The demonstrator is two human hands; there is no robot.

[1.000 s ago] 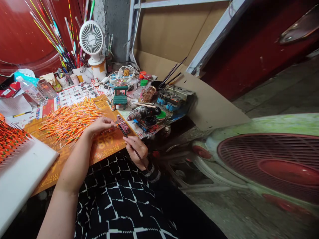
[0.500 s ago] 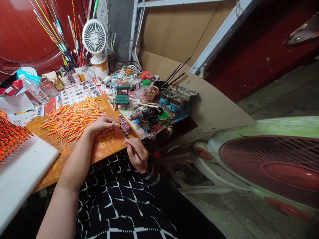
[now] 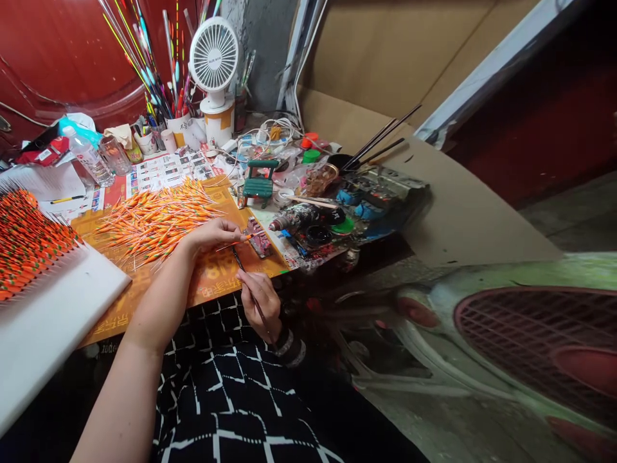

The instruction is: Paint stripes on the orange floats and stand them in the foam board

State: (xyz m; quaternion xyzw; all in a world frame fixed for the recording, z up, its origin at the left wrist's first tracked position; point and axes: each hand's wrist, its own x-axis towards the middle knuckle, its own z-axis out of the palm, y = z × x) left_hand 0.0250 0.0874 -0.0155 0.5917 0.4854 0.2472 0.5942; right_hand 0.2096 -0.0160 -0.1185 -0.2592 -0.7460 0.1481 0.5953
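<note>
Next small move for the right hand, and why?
Probably ease the brush toward the orange float: the left hand pinches the float, while the right hand holds the brush with its tip close by.

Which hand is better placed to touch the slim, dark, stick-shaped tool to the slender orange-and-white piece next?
Likely the right hand: it grips the dark tool, whose far end lies near the orange-and-white piece pinched in the left hand.

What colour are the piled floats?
The piled floats are mostly orange with some green, seen in the head view.
</note>
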